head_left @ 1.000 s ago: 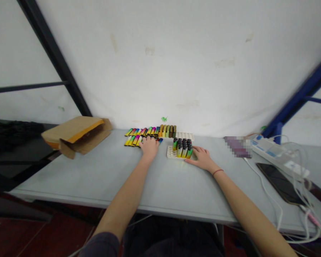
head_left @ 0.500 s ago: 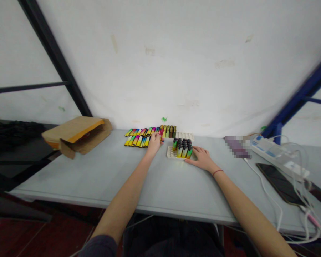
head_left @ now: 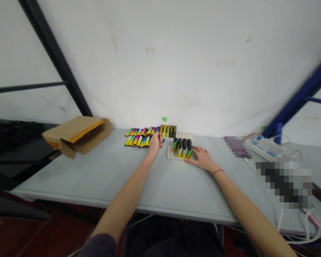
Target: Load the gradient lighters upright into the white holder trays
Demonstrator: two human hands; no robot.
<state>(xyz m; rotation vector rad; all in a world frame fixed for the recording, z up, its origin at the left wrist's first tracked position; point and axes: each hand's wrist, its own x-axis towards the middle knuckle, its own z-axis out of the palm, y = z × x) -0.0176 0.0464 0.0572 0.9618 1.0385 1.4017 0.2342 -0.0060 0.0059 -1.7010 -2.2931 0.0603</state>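
Fingers point(head_left: 158, 137) of your left hand point(head_left: 155, 143) are clenching round one lighter point(head_left: 162, 138), right at the end of the flat-lying rows point(head_left: 137, 137): a pick-up, I'd say. Your right hand point(head_left: 202, 157) is lying flat, fingers loose, touching the tray point(head_left: 170, 154) of standing lighters point(head_left: 182, 147). Slotting one in is calling for an upright, steady lighter.

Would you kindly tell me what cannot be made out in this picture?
Head view:
Left hand: too small to tell whether it grips one of the rainbow-coloured lighters.
Open brown cardboard box: inside faces away.
White slotted plastic tray: near right corner behind the right hand.
Two patches on the grey table's right: pixelated.
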